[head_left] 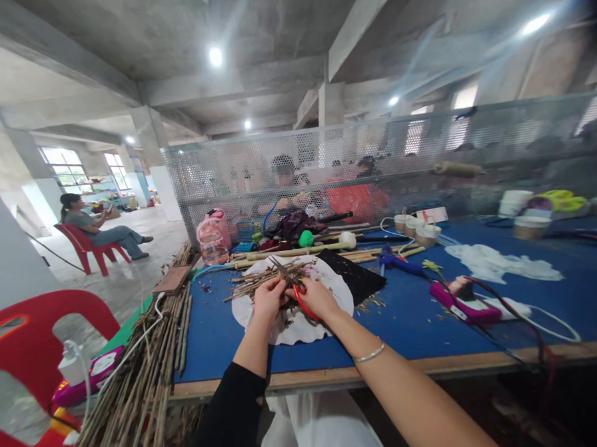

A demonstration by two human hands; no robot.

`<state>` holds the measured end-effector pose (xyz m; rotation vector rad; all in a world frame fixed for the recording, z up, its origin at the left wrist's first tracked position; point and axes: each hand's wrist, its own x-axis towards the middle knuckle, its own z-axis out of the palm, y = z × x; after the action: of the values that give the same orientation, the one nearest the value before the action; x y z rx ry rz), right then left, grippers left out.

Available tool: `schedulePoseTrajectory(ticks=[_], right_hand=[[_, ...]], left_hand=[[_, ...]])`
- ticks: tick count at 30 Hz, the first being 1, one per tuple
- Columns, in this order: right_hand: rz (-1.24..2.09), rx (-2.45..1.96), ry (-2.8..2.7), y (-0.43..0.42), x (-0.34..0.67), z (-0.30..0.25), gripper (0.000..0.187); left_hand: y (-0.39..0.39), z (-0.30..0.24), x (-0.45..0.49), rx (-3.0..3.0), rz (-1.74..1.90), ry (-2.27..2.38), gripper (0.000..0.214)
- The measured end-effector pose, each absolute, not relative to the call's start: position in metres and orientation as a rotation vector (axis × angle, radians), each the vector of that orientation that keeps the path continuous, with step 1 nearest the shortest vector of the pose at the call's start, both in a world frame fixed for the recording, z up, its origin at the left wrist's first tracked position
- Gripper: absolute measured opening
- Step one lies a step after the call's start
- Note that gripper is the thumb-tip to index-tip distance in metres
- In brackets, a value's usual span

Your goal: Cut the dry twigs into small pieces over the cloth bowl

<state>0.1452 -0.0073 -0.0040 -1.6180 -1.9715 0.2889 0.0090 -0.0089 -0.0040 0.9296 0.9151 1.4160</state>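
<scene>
Red-handled scissors (304,304) are gripped in my right hand (318,298), their blades pointing up and to the left over a heap of short twigs (254,280). Close beside it, my left hand (268,298) has its fingers closed on a twig, largely hidden by the fingers. Both hands are above a round white sheet (331,282) that carries the twigs and cut bits. A black cloth (356,277) lies at the sheet's right edge.
Long sticks (150,364) are stacked along the table's left side, with a brown box (172,280) on top. Purple power strips (465,303) and cables lie right. Paper cups (428,235), a pink bottle (213,238) and a mesh partition (255,166) stand behind. A person (93,224) sits far left.
</scene>
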Motion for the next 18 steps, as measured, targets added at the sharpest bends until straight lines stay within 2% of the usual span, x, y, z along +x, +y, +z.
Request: schedulePoseTrajectory(ticks=[5, 13, 18], right_hand=[[0.212, -1.731, -2.026, -0.011, 0.145, -0.001, 0.047], [0.19, -1.601, -2.048, -0.015, 0.142, 0.001, 0.056], [0.198, -1.606, -2.001, -0.017, 0.14, 0.002, 0.051]], left_hand=[[-0.007, -0.006, 0.008, 0.912, 1.447, 0.976, 0.048], [0.0, -0.014, 0.008, 0.982, 1.503, 1.019, 0.044], [0.001, -0.014, 0.01, 0.949, 1.478, 0.957, 0.047]])
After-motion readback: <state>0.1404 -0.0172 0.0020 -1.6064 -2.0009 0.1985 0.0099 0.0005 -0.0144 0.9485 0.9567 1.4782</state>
